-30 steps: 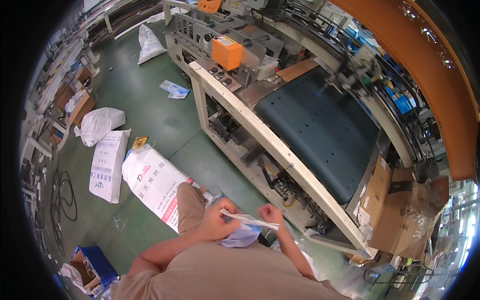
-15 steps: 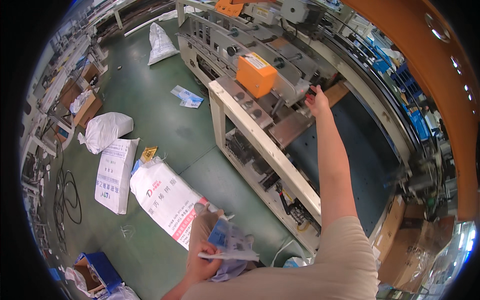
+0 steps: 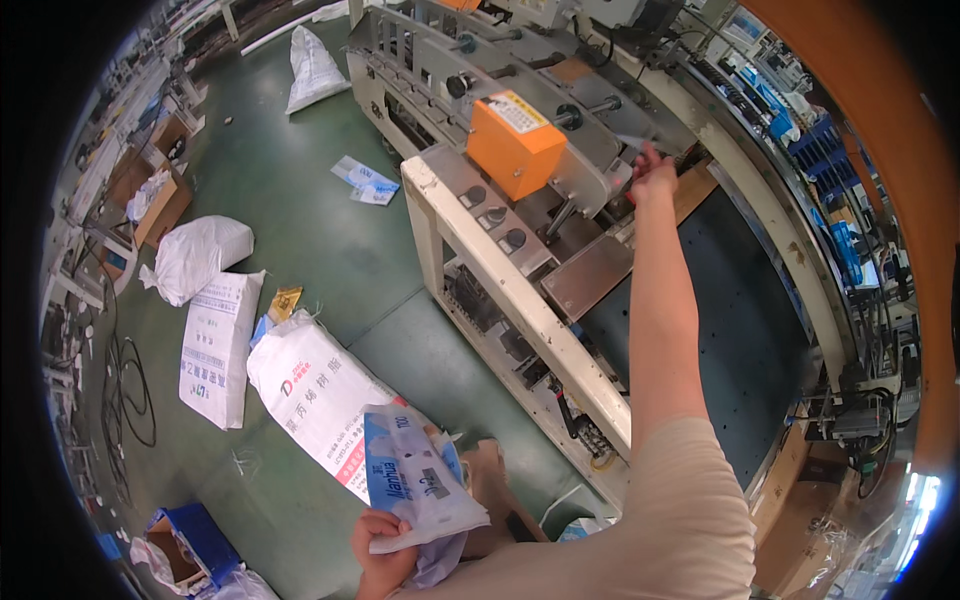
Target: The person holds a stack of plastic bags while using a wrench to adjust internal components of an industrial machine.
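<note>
Plastic bag [image 3: 425, 485] (one or several layered, I cannot tell) sits in the left grip [image 3: 382, 540], thumb and fingers closed on its near edge, low in front of the person [image 3: 600, 555]. The right grip [image 3: 655, 175] is at the metal end of the machine [image 3: 578, 275], fingers partly bent; whether it touches or holds anything I cannot tell. Beyond the bag, and partly hidden by it, a big white sack [image 3: 325, 395] lies on the green floor [image 3: 315, 235]. The right forearm [image 3: 665, 310] crosses over the dark belt [image 3: 740, 290], beside a cream beam [image 3: 525, 310]; an orange box [image 3: 510, 150] stands just left of the right grip. The bag's long axis points away from the person, leaning slightly left, its white edge nearest. Its film looks thin and creased, blue and cloudy; the sack is flat and oblong, the belt dotted with holes, the orange box square-edged.
</note>
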Demonstrator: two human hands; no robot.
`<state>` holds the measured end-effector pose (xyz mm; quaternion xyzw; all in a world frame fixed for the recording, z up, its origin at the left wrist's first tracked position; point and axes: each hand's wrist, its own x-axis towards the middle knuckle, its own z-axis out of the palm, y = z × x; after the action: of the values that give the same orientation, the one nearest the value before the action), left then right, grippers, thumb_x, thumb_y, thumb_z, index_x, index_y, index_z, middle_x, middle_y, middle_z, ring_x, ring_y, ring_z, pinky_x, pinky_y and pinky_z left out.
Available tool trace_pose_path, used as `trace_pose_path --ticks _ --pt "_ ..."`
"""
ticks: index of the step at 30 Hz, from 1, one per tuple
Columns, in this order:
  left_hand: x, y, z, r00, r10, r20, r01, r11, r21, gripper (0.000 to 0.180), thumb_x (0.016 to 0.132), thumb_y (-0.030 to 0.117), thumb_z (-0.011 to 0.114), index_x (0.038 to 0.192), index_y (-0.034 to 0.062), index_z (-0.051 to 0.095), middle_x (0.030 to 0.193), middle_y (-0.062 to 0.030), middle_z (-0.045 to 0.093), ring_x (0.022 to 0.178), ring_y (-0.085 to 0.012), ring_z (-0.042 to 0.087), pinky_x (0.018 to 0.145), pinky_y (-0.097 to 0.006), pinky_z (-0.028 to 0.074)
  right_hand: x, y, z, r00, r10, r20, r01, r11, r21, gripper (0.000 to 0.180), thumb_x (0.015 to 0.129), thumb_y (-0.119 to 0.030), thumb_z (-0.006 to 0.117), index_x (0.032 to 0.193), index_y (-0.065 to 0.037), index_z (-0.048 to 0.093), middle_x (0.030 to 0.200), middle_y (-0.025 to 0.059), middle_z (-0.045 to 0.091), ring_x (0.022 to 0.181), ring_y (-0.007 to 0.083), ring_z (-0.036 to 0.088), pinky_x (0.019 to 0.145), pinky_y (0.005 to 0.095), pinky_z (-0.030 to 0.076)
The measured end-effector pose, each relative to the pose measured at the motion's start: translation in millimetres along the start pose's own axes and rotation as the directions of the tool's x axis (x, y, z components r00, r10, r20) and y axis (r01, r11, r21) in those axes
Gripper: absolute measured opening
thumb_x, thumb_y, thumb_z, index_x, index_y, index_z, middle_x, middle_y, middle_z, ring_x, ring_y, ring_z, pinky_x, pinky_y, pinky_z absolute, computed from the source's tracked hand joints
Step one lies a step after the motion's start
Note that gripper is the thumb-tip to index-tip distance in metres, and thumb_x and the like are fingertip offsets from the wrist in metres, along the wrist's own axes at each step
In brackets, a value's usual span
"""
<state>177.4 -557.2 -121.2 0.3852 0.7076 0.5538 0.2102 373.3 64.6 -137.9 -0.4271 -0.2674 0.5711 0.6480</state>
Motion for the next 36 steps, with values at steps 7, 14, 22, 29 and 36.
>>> trace_pose_path --ticks 7,14,22,29,36 --pt "3 20 1 0.998 0.046 -0.043 -0.048 0.997 -0.06 0.023 0.073 -0.002 0.057 0.071 0.0074 0.036 0.068 -0.0059 0.043 0.062 -0.0134 0.04 0.059 -0.025 0.034 -281 -120 38 0.603 -0.575 0.552 0.655 0.752 0.068 0.028 0.088 -0.029 0.051 0.085 -0.003 0.062 0.086 0.0036 0.06 0.074 0.0128 0.053 0.067 0.0296 0.042" --pt "10 45 43 0.965 0.222 0.138 -0.191 0.959 -0.208 0.026 0.07 0.001 0.063 0.073 0.0081 0.038 0.071 -0.0053 0.045 0.064 -0.013 0.042 0.059 -0.025 0.035 -463 -185 -48 0.111 -0.216 0.97 0.076 0.975 0.208 0.005 0.075 0.001 0.064 0.076 -0.003 0.061 0.086 0.009 0.056 0.082 0.0238 0.056 0.07 0.033 0.045" --pt "-5 82 50 0.85 0.357 0.388 -0.243 0.918 -0.313 0.027 0.067 -0.002 0.065 0.074 0.0069 0.041 0.076 -0.008 0.051 0.067 -0.016 0.047 0.063 -0.028 0.039 -500 -185 -87 0.469 -0.129 0.874 0.182 0.982 0.047 0.016 0.078 0.009 0.055 0.091 0.0 0.056 0.093 0.0137 0.053 0.081 0.0207 0.057 0.073 0.0311 0.046" --pt "-2 110 3 0.945 0.259 0.197 -0.161 0.898 -0.409 0.04 0.07 0.004 0.07 0.101 0.0031 0.043 0.079 -0.0063 0.054 0.067 -0.0125 0.051 0.063 -0.025 0.043 -532 -151 -63 0.352 -0.07 0.934 0.285 0.958 -0.036 0.029 0.08 0.006 0.054 0.108 0.004 0.054 0.091 0.0132 0.054 0.08 0.0203 0.057 0.072 0.0297 0.047" --pt "-30 149 -21 0.997 -0.06 0.043 0.07 0.962 -0.263 0.046 0.072 0.002 0.065 0.114 0.0057 0.046 0.06 -0.0038 0.05 0.053 -0.0109 0.048 0.052 -0.021 0.042 -532 -127 -51 -0.007 -0.14 0.99 -0.122 0.983 0.138 0.023 0.082 0.005 0.05 0.101 -0.002 0.061 0.095 0.011 0.052 0.08 0.0207 0.054 0.067 0.0287 0.044"
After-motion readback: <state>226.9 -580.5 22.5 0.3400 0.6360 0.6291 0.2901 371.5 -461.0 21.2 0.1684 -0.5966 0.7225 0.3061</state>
